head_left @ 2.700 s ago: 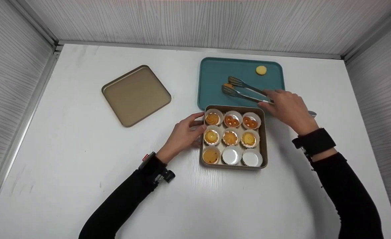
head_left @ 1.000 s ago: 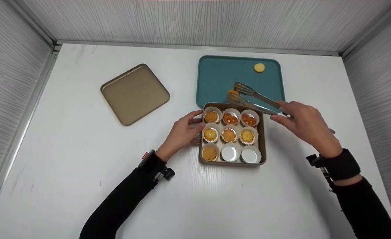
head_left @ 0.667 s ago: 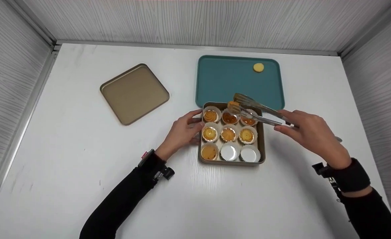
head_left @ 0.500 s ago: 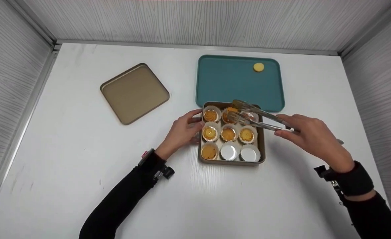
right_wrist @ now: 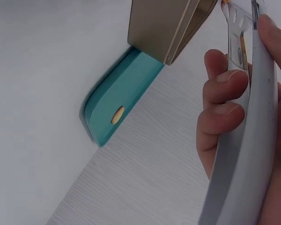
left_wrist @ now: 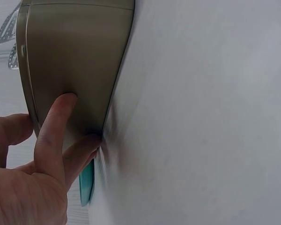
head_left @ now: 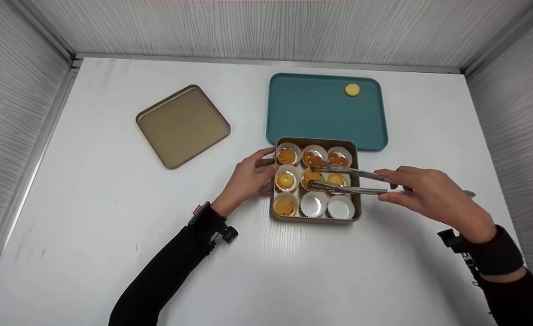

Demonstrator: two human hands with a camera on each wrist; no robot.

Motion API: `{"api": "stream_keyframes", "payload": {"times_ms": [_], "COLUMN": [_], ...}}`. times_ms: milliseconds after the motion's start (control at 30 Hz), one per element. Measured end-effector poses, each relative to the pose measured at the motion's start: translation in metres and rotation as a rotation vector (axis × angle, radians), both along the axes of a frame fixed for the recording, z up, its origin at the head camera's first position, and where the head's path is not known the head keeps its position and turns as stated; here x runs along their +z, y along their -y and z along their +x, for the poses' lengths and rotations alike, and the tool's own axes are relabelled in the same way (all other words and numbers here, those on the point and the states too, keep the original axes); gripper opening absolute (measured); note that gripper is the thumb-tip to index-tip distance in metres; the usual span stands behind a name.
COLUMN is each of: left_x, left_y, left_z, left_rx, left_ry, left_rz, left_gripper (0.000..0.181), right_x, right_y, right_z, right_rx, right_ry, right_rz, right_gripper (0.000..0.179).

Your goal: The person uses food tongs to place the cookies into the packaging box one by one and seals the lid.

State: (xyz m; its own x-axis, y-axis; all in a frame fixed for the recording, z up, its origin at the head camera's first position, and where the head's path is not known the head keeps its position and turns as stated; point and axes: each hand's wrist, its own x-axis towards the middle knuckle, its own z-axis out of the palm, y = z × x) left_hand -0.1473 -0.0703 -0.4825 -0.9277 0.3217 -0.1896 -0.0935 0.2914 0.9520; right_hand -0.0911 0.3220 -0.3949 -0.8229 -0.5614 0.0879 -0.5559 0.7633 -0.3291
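A metal baking tin (head_left: 316, 222) holds white paper cups in rows, most with orange and yellow cookies. My left hand (head_left: 248, 182) rests at its left wall; the left wrist view shows fingertips pressing the outer side of the tin (left_wrist: 79, 51). My right hand (head_left: 434, 197) grips metal tongs (head_left: 357, 190), their slotted heads spread apart over the middle of the tin. A round, speckled orange cookie (head_left: 312, 179) shows between the tong heads, over the central cup. In the right wrist view, fingers curl round the grey tong handles (right_wrist: 253, 136).
Behind the tin lies a teal tray (head_left: 311, 104) with one pale yellow cookie (head_left: 352, 90) near its far right corner. A shallow gold-brown tray or lid (head_left: 183, 127) lies at the left, set at an angle. Grooved panels (head_left: 266, 31) wall in the table's back and sides.
My right hand has brought the tongs with the orange cookie from the teal tray to above the tin, then toward the front, and the tong heads have spread. My left hand stays at the tin.
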Motion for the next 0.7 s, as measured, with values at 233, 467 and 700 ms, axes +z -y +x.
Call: {"api": "stream_keyframes", "payload": {"times_ms": [233, 467, 700], "left_x": [0.0015, 0.0017, 0.0010], "left_y": [-0.0013, 0.0000, 0.0003], "left_z": [-0.0005, -0.0005, 0.0001], "left_rx": [0.001, -0.005, -0.009], "left_ry": [0.017, 0.009, 0.052], "left_rz": [-0.006, -0.005, 0.078], "left_gripper": [0.055, 0.055, 0.056], "right_x": [0.0012, 0.0021, 0.0018], "right_y": [-0.0045, -0.0020, 0.0052], "right_z": [0.0060, 0.0099, 0.0098], "right_rx": [0.050, 0.089, 0.107], "right_ry": [-0.031, -0.023, -0.034], "right_rz": [0.043, 0.087, 0.155], "right_gripper": [0.046, 0.047, 0.048]}}
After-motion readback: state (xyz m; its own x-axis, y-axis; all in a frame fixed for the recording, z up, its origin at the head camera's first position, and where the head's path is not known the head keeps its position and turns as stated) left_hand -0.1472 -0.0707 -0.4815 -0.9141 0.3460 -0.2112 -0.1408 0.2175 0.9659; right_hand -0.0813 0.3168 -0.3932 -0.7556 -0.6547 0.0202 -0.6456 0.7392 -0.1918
